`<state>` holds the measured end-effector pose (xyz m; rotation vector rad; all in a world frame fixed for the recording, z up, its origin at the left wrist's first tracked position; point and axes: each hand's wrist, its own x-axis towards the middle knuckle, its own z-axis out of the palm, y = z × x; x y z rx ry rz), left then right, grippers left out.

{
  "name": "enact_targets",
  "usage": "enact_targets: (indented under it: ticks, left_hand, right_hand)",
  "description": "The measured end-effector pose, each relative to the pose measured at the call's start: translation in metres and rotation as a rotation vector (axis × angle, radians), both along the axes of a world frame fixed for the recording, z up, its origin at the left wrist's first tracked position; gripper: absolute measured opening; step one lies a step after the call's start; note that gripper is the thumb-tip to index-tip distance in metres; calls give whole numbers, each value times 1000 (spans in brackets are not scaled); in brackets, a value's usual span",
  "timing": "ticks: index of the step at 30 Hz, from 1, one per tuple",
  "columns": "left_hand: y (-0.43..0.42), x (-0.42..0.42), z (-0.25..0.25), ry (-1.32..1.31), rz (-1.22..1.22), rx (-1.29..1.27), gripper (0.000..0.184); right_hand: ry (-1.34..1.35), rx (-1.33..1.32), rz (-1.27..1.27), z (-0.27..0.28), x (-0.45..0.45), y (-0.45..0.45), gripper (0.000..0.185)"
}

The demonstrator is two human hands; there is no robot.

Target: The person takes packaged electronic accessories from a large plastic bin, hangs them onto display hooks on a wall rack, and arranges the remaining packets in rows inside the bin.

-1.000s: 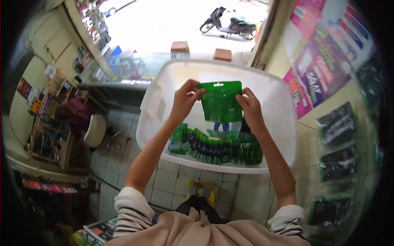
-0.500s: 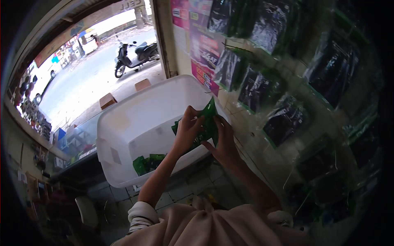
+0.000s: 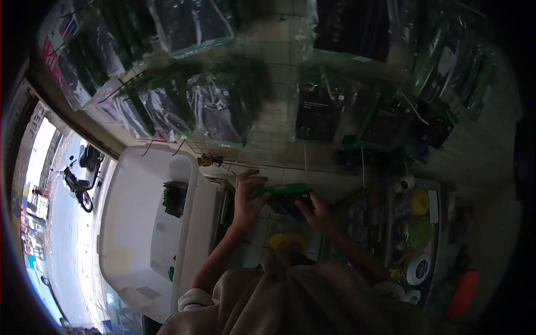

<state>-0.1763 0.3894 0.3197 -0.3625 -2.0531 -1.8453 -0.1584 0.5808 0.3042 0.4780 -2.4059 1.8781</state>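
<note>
Both my hands are in front of my body with a green-and-black packet (image 3: 286, 202) between them. My left hand (image 3: 245, 202) pinches its left end, thumb on the near side and the other fingers raised behind. My right hand (image 3: 319, 215) grips the right end, with its thumb over the dark face. A green strip runs along the packet's top edge. To the left stands the large white plastic tub (image 3: 125, 209), with a bunch of similar green packets (image 3: 175, 197) inside it.
Clear-bagged dark packages (image 3: 318, 111) hang on wall hooks ahead, and bare hook wires (image 3: 306, 162) stick out. At right, a glass case (image 3: 435, 206) holds rolls of tape and other goods. A parked scooter (image 3: 81, 178) shows through the doorway at far left.
My view has turned right, from the tub toward the wall of hanging packages. My hands have come away from over the tub, carrying a green packet between them.
</note>
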Motion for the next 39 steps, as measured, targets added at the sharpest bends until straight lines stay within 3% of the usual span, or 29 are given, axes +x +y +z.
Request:
enact_targets:
  ticks: [4,6,11,13,20,26,31,33,36,39]
  left_hand:
    - [62,8,-28,-90,-267,100,30]
    - [87,6,-20,81,-356,-276,24]
    - [164,-5,-42,157,-339,-261,15]
    - [178,-13,-51,-136,-258,-61,15]
    - [192,-40,-77,-119,-296,-33,16]
    - [210,-74,-95,139,-183,-161,14]
    - [228,-116,-103,166,-53,-246,23]
    - [232,-129,-105,146,-49,-248,26]
    - [235,-134,-109,136,-59,-244,33]
    - [234,-132,-114,131,-77,-255,39]
  right_hand:
    - [-113,-61,-184,-21,33,55,33]
    - [-146,-163,-338,-40,42,80,34]
    - [-138,-256,-609,-47,44,121,30]
    - [-103,-288,-669,-55,33,124,29]
    - [-75,-254,-731,-83,1,133,29]
    - [-155,-206,-751,-95,-34,144,29]
    - [-147,-145,-754,-96,-93,162,30]
    - [83,13,-843,-102,-119,166,30]
    - [59,52,-900,-97,-130,167,31]
    - [42,-121,-855,-106,-130,168,35]
